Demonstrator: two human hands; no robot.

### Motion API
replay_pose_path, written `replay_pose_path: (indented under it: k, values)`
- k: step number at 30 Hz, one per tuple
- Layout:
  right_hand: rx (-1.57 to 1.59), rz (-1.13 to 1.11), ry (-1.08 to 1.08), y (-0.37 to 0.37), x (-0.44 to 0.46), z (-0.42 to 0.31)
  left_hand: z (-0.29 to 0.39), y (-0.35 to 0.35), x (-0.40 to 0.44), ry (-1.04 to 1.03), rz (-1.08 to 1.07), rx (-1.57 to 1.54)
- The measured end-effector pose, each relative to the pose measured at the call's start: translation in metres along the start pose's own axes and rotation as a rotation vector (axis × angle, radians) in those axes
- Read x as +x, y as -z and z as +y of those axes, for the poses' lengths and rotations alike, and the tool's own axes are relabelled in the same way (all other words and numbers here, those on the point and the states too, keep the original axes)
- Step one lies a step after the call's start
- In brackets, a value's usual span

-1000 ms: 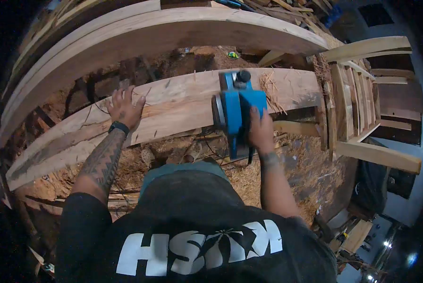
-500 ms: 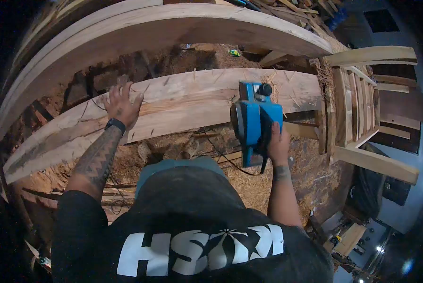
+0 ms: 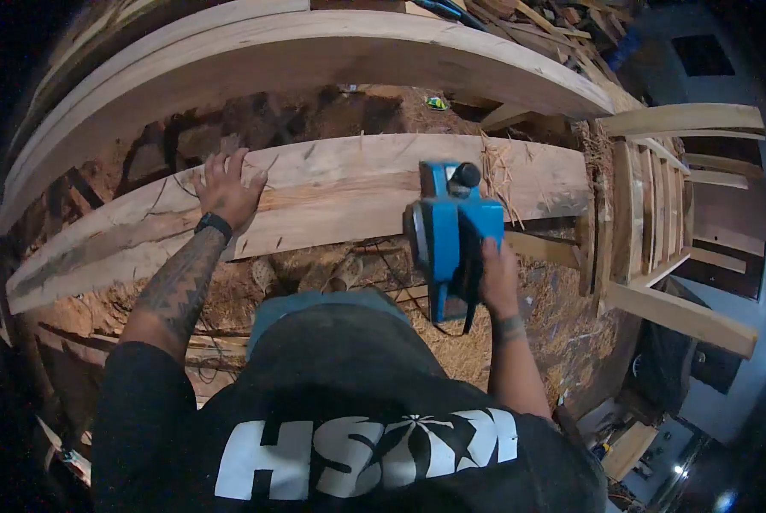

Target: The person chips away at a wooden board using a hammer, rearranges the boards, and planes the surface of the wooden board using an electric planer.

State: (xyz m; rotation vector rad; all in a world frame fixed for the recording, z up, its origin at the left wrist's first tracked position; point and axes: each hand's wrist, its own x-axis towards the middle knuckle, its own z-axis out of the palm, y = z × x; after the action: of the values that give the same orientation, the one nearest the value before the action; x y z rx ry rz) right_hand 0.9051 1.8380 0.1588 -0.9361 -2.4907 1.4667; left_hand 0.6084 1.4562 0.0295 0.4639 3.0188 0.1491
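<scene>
A long, pale wooden board [image 3: 340,192] lies across in front of me, with thin curled shavings on its face. My left hand [image 3: 229,192] rests flat on its left part near the far edge, fingers spread and holding nothing. Over the right part of the board sits a blue electric planer [image 3: 443,227] with a black knob on its front. My right hand [image 3: 498,278] is wrapped round the planer's rear handle; the fingertips are partly hidden. The planer's underside is out of sight.
Beyond the board stands another long, thick plank [image 3: 315,51]. A slatted wooden frame [image 3: 648,201] is at the right. Shavings [image 3: 562,316] cover the floor, and a dark cord [image 3: 391,265] runs below the board. Stacked timber [image 3: 528,26] lies at the back.
The planer has shifted a little to the left along the board, with my right hand on it. My left hand stays on the board. The whole view has shifted slightly.
</scene>
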Motion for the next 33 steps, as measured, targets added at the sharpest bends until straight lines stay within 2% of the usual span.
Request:
replay_pose_path:
  k: [5, 7, 9, 10, 14, 17, 20, 23, 25, 28, 33]
  values:
    - [-0.093, 0.058, 0.201, -0.032, 0.032, -0.006, -0.004, -0.01, 0.0, -0.018, 0.05, 0.004]
    - [-0.13, 0.036, 0.237, -0.039, 0.074, -0.013, -0.005, -0.01, 0.0, -0.03, 0.061, -0.001]
    - [-0.118, 0.047, 0.182, -0.053, 0.091, -0.015, -0.003, -0.005, -0.001, -0.034, 0.031, -0.008]
    - [-0.115, 0.052, 0.157, -0.056, 0.093, -0.016, -0.002, -0.001, 0.0, -0.026, -0.001, -0.017]
    - [-0.138, 0.007, 0.361, -0.056, 0.038, -0.003, 0.001, 0.003, -0.001, -0.012, -0.007, -0.028]
    - [-0.091, -0.145, 0.172, -0.047, -0.019, -0.011, 0.004, 0.007, 0.001, 0.004, -0.036, -0.023]
    - [-0.049, -0.086, 0.189, -0.058, -0.019, -0.017, -0.001, -0.003, 0.001, -0.004, 0.01, -0.029]
    - [-0.129, -0.091, 0.146, -0.069, 0.034, -0.032, -0.002, -0.003, -0.001, -0.028, 0.027, -0.008]
    - [-0.052, -0.109, 0.203, -0.079, 0.061, -0.049, -0.002, -0.005, -0.001, -0.021, 0.024, -0.011]
    - [0.004, -0.161, 0.12, -0.089, 0.075, -0.045, -0.004, -0.009, -0.003, -0.02, 0.026, -0.012]
    - [-0.035, -0.1, 0.189, -0.071, -0.006, -0.03, 0.006, 0.006, -0.002, -0.011, 0.016, -0.017]
